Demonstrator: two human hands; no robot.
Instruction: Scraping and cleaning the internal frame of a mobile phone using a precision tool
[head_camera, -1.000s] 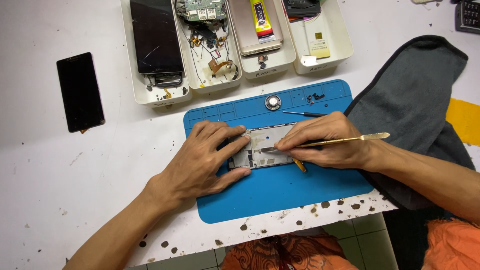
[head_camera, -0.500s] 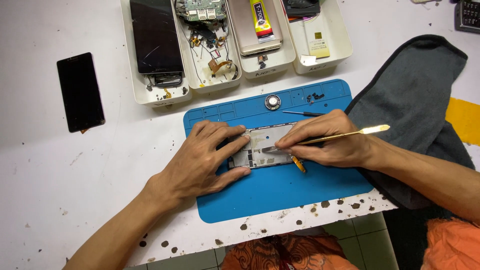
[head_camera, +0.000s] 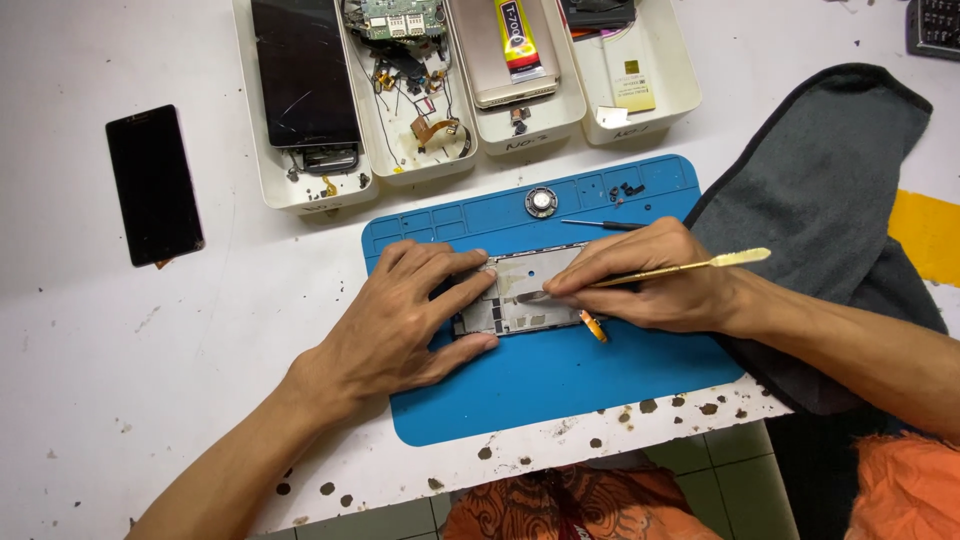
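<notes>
a wide white worktable (head_camera: 150, 380), speckled with dark spots near its front edge, carries everything here. on its right side lies a big dark grey cloth (head_camera: 830, 170), draped partly over the table edge. in the middle sits a flat blue rubber work mat (head_camera: 560, 390) with small moulded compartments along its top rim. behind the mat stand four white plastic trays (head_camera: 300, 195) side by side, holding a dark cracked screen, loose circuit parts and wires, a gold phone back and small packets. well apart to the left lies a black rectangular glass phone panel (head_camera: 153, 183), flat on the table.

the left forearm comes in from the lower left, and the left hand (head_camera: 400, 320) lies palm down on the mat, fingers spread and stretched toward the right, pressing on the left end of the opened grey metal phone frame (head_camera: 525, 295), which lies flat across the middle of the mat. the right forearm reaches in from the right over the cloth; the right hand (head_camera: 650, 275) is curled into a narrow pinch around a thin brass-coloured metal pry tool (head_camera: 690, 266), held like a pen, its tip down on the frame's surface and its flat end pointing out to the right above the wrist.

on the mat's upper part rest a slim dark screwdriver (head_camera: 605, 224), a small round silver speaker disc (head_camera: 541, 201) and a few tiny black screws (head_camera: 627, 189).
</notes>
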